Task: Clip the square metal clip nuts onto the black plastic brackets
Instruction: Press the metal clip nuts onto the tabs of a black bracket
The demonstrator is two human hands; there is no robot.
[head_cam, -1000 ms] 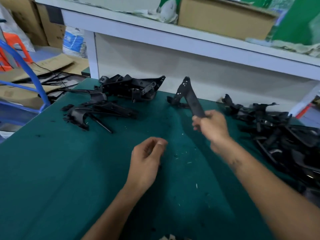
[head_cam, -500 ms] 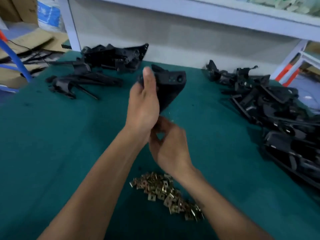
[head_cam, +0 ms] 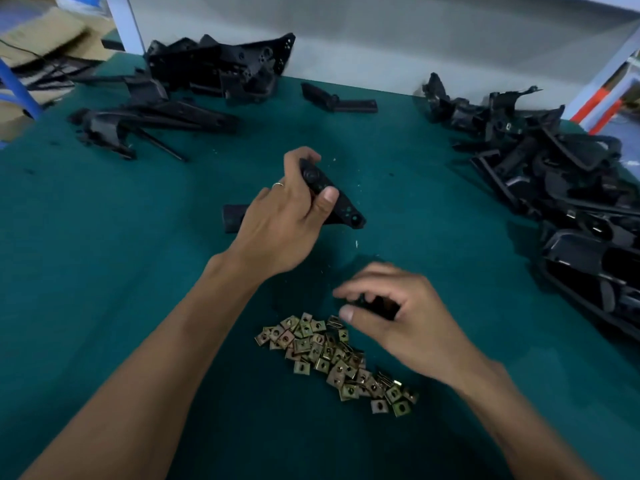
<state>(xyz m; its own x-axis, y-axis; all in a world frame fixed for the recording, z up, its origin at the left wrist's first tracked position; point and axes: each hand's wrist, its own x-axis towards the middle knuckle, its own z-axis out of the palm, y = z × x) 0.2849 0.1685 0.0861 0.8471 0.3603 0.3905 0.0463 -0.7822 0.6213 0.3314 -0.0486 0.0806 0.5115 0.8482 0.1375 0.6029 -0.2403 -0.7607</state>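
The left hand point(head_cam: 277, 223) has dropped from chest height to just above the table point(head_cam: 104, 271), its fingers wrapped round a bracket point(head_cam: 341, 207); the right hand point(head_cam: 398, 317) has come down over the nuts point(head_cam: 332, 358), fingers curled, perhaps pinching something dark, I can't tell. This bracket looks bare; the piles point(head_cam: 571, 202) wait.

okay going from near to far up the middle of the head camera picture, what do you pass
Pile of clip nuts → right hand → left hand gripping a bracket → lone bracket by the table's far edge.
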